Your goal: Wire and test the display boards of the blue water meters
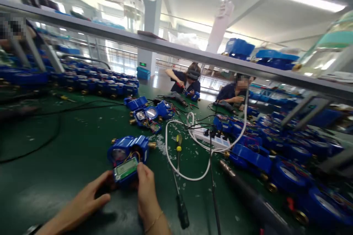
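A blue water meter (128, 156) with brass end fittings lies on the green table (68, 154) in front of me, its lid open and a green circuit board (126, 169) showing. My right hand (146, 194) presses its thumb and fingers against the board's right edge. My left hand (85, 200) rests on the table at the meter's left side, fingers curved toward its casing, thumb tip near the board. How firmly either hand grips is unclear.
A yellow-tipped screwdriver (178, 150), a black-handled tool (182, 209), a white cable (190, 176) and a power strip (212, 137) lie to the right. Several blue meters (275, 161) crowd the right side and the far left. Two other people (187, 80) work at the far end.
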Motion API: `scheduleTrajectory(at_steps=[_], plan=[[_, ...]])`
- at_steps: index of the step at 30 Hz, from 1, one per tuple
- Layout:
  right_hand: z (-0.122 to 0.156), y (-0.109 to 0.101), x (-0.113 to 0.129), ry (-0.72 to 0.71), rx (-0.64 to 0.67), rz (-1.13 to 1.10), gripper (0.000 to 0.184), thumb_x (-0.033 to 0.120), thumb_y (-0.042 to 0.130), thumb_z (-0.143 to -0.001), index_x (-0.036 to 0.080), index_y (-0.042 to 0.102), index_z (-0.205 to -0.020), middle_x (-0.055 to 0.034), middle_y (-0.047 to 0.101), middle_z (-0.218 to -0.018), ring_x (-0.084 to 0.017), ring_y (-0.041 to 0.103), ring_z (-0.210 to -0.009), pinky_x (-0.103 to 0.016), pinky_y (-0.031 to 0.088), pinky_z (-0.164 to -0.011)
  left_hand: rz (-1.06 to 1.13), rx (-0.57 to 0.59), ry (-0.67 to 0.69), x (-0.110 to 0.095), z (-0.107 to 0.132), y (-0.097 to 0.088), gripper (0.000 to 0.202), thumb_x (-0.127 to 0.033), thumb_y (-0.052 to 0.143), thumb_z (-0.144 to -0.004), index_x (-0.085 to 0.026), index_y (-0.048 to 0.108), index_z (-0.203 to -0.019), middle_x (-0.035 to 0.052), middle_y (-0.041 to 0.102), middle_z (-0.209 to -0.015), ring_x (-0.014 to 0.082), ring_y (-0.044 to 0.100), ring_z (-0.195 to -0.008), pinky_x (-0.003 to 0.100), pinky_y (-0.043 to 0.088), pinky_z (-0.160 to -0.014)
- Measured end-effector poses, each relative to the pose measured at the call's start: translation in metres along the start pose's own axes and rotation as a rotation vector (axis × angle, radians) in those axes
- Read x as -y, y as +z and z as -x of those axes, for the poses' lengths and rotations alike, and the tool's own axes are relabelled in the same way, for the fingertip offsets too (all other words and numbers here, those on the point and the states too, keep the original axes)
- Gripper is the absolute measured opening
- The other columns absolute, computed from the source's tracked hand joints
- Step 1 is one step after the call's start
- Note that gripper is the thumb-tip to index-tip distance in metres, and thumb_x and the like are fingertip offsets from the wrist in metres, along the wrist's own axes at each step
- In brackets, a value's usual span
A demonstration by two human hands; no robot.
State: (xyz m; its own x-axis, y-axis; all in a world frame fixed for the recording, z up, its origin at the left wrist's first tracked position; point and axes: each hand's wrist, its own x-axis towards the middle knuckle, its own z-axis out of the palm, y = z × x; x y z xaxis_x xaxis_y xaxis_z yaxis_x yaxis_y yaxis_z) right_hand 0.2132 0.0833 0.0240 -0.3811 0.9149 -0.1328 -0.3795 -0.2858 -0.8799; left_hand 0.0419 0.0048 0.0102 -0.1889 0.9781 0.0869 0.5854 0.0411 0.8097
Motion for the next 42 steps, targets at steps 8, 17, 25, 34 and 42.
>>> scheduleTrajectory(at_steps=[8,17,25,34,42], plan=[[0.001,-0.009,0.012,-0.127,0.044,0.136,0.049,0.066,0.061,-0.079,0.018,0.061,-0.077,0.0003,0.057,-0.069,-0.016,0.051,-0.065,-0.025,0.042,-0.059,0.258,0.333,0.036,-0.055,-0.022,0.007,0.074,-0.024,0.071,-0.068,-0.014,0.045,-0.137,0.0120,0.055,-0.137,0.0317,0.050,-0.123,0.045,0.034,-0.111],[0.002,-0.019,0.027,-0.244,0.038,0.322,0.044,0.060,0.056,-0.086,0.017,0.060,-0.077,-0.0012,0.061,-0.072,-0.018,0.055,-0.069,-0.027,0.044,-0.064,0.550,0.380,0.069,-0.047,-0.044,0.025,0.081,-0.057,0.073,-0.071,-0.007,0.051,-0.131,0.0191,0.060,-0.126,0.0364,0.052,-0.120,0.051,0.037,-0.106],[0.005,-0.020,0.028,-0.267,0.067,0.480,0.038,0.042,0.069,-0.081,0.015,0.062,-0.106,-0.0068,0.070,-0.092,-0.023,0.065,-0.083,-0.032,0.050,-0.076,0.688,0.475,0.111,-0.049,-0.047,0.017,0.070,-0.048,0.076,-0.074,-0.014,0.052,-0.132,0.0129,0.060,-0.130,0.0326,0.052,-0.123,0.046,0.037,-0.108],[0.007,-0.018,0.026,-0.318,0.016,0.552,0.036,0.046,0.063,-0.084,0.015,0.063,-0.104,-0.0090,0.072,-0.093,-0.025,0.068,-0.082,-0.033,0.054,-0.074,0.754,0.655,0.186,-0.050,-0.048,-0.004,0.059,-0.048,0.061,-0.087,-0.016,0.049,-0.135,0.0111,0.053,-0.139,0.0285,0.046,-0.129,0.044,0.026,-0.115],[0.009,-0.022,0.020,-0.362,-0.015,0.682,0.034,0.043,0.062,-0.085,0.015,0.062,-0.106,-0.0085,0.070,-0.094,-0.024,0.065,-0.083,-0.033,0.051,-0.075,0.711,0.435,0.047,-0.048,-0.046,0.002,0.032,-0.025,0.053,-0.075,-0.014,0.060,-0.104,0.0040,0.065,-0.096,0.0195,0.056,-0.089,0.033,0.044,-0.092]])
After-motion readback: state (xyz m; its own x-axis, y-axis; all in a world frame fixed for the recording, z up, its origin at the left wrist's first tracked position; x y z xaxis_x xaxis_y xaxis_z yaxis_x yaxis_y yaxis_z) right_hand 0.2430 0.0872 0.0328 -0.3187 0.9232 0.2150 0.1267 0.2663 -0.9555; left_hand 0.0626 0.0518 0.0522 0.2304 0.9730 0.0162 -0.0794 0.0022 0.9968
